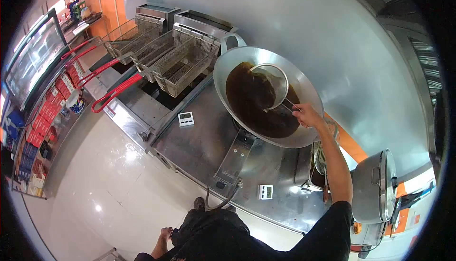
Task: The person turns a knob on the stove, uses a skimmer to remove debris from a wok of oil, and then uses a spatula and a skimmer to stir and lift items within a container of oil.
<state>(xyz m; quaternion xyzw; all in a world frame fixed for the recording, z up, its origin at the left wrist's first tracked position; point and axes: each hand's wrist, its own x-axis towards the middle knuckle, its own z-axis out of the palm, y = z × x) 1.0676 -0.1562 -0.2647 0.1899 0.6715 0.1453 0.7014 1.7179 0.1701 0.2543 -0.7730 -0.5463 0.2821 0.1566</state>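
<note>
My right hand (308, 115) is closed round the handle of a round mesh strainer (276, 86), reaching over the right side of a large metal wok (304, 78). The strainer's rim lies over dark brown liquid (247, 94) in the wok, partly dipped in it. Down at the bottom, by my left side, my left hand (166, 234) has its fingers curled next to a small dark object; whether it grips that object is too small to tell.
Wire fryer baskets (183, 64) with red handles stand left of the wok. Two white timers (186, 119) (265, 192) rest on the steel counter (190, 151). A big lidded pot (370, 185) is at the right. Red boxes (42, 123) fill a shelf at the far left.
</note>
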